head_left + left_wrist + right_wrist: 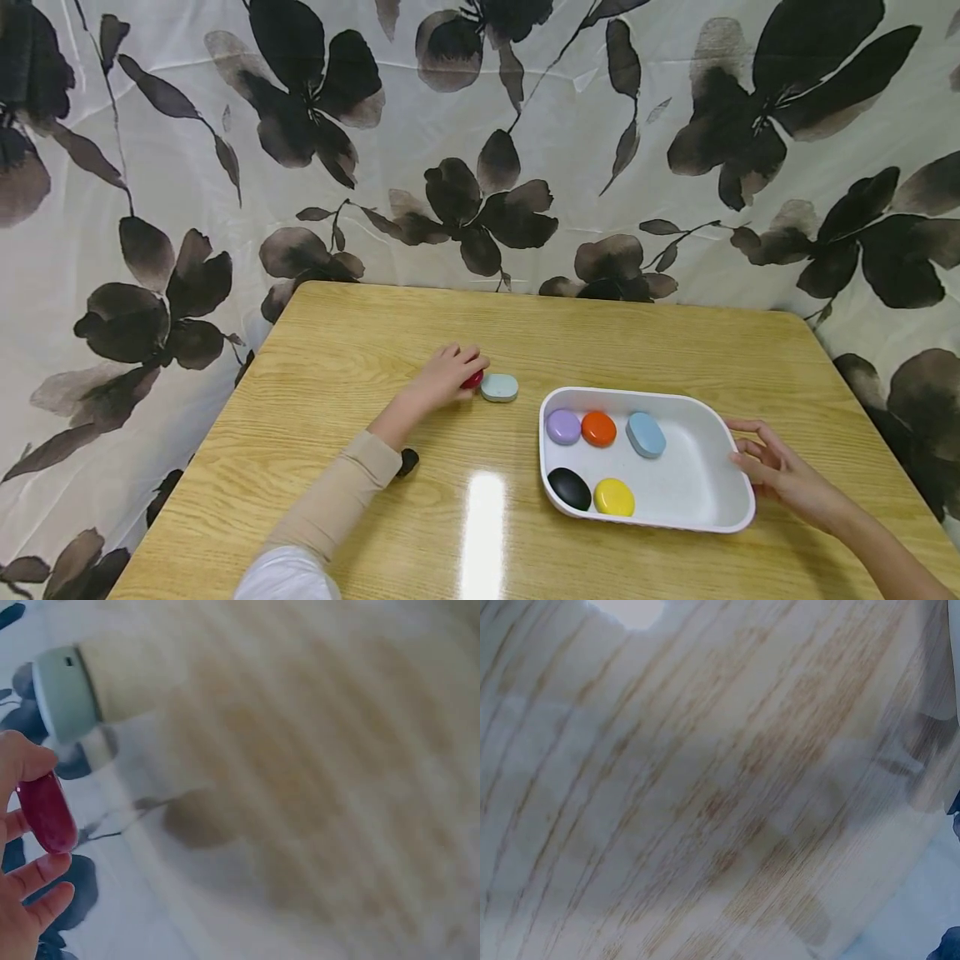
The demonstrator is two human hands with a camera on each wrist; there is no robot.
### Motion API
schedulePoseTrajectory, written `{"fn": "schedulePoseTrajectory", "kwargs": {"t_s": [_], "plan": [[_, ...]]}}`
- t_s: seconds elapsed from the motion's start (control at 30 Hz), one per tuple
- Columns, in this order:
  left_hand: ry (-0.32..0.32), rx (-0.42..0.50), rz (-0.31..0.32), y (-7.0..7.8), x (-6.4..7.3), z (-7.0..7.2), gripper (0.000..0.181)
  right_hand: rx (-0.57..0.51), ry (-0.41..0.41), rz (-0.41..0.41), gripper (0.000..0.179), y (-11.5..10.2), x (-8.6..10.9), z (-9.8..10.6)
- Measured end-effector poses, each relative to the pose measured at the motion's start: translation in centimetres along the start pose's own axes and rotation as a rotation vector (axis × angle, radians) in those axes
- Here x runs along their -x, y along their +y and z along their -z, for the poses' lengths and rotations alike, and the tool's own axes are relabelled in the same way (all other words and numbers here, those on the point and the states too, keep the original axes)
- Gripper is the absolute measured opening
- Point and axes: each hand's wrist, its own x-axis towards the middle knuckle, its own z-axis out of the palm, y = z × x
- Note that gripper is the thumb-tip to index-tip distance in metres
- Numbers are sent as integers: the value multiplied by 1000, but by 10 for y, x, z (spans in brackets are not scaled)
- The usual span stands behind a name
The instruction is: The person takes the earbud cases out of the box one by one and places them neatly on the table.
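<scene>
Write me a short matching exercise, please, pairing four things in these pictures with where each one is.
Things:
1. Red piece
2. Pale green piece
3. Yellow piece
4. Right hand

Places:
A. At the right end of the white tray
B. Inside the tray, beside the black piece
C. In the left hand
D. Lying on the table, left of the tray

Pairs: 1-C, 2-D, 3-B, 4-A

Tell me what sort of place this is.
Probably an indoor tabletop sorting or play spot: a wood-grain table in front of a floral cloth, with a white tray holding smooth coloured pieces.
</scene>
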Motion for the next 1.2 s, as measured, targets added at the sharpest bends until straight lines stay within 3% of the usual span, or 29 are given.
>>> {"fn": "schedulePoseTrajectory", "kwargs": {"t_s": [0.23, 0.43, 1.03, 1.2], "plan": [[-115, -32, 85, -7, 8, -10, 49, 0, 0, -7, 47, 0, 0, 0], [-189, -26, 111, -7, 11, -10, 48, -9, -11, 0, 48, 1, 0, 0], [-228, 148, 178, -6, 11, 4, 48, 38, 29, -46, 47, -2, 1, -1], [-187, 163, 176, -4, 3, 11, 48, 65, 47, -65, 47, -2, 1, -2]]}}
